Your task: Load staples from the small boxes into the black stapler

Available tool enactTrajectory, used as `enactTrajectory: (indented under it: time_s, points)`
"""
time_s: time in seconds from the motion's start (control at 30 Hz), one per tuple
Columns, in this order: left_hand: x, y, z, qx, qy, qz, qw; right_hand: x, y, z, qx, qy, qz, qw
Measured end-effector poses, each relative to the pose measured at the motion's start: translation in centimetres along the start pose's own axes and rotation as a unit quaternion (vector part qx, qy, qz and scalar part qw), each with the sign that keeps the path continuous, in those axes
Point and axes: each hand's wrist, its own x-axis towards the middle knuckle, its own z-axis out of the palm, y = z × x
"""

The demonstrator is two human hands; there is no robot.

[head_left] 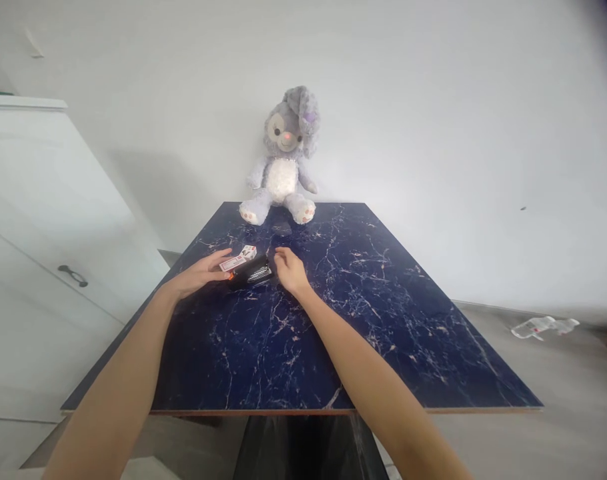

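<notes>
A black object (253, 273) with a shiny, clear-looking side and an orange bit at its left end lies on the dark blue marbled table (383, 313); I cannot make out its kind. Against its far side rests a small white and red carton (238, 259). My left hand (203, 272) is at the left end of both, fingers stretched and thumb apart, the thumb tip close to the orange bit. On the right end of the black object, my right hand (289, 270) has its fingers curled inward; what they hold, if anything, is hidden.
A large grey plush toy (283, 177) sits at the table's far edge against the wall. A white cabinet (48, 267) stands at the left. Clear plastic bottles (543, 327) lie on the floor to the right. A black seat (311, 447) is below the near edge.
</notes>
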Motion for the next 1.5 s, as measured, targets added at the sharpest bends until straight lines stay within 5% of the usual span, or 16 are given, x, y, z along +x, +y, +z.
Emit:
enactTrajectory:
  time_s: [0.13,0.37,0.5,0.63,0.8,0.97,1.13,1.3,1.5]
  points:
    - [0.0,-0.2,-0.3,-0.01,0.01,-0.028,1.0,0.1,0.2,-0.4,0.042,0.06,0.065,0.995]
    - [0.3,-0.6,-0.3,-0.013,0.029,-0.026,0.999,-0.2,-0.3,-0.6,0.057,0.053,0.059,0.995]
    - [0.5,-0.9,-0.3,-0.024,0.088,-0.024,0.996,-0.5,-0.3,-1.2,-0.096,-0.007,-0.033,0.995]
    - [0.4,-0.3,-0.3,0.092,0.14,-0.006,0.986,-1.0,-0.2,-1.8,-0.268,-0.081,-0.13,0.951]
    - [0.1,0.7,0.1,0.265,0.155,0.044,0.951,-1.2,-0.3,-2.7,-0.292,-0.105,-0.194,0.931]
    - [0.0,1.0,0.4,0.273,0.149,0.049,0.949,-0.8,0.0,-2.7,-0.259,-0.141,-0.222,0.929]
    - [0.3,0.9,1.0,0.19,0.215,0.089,0.954,-0.7,0.1,-2.5,-0.256,-0.149,-0.23,0.927]
    - [1.2,0.7,1.6,-0.064,0.326,0.086,0.939,-1.0,-0.5,-2.8,-0.322,-0.121,-0.195,0.918]
    - [1.3,0.9,1.3,-0.271,0.237,0.071,0.93,-1.1,-0.9,-3.0,-0.335,-0.103,-0.192,0.917]
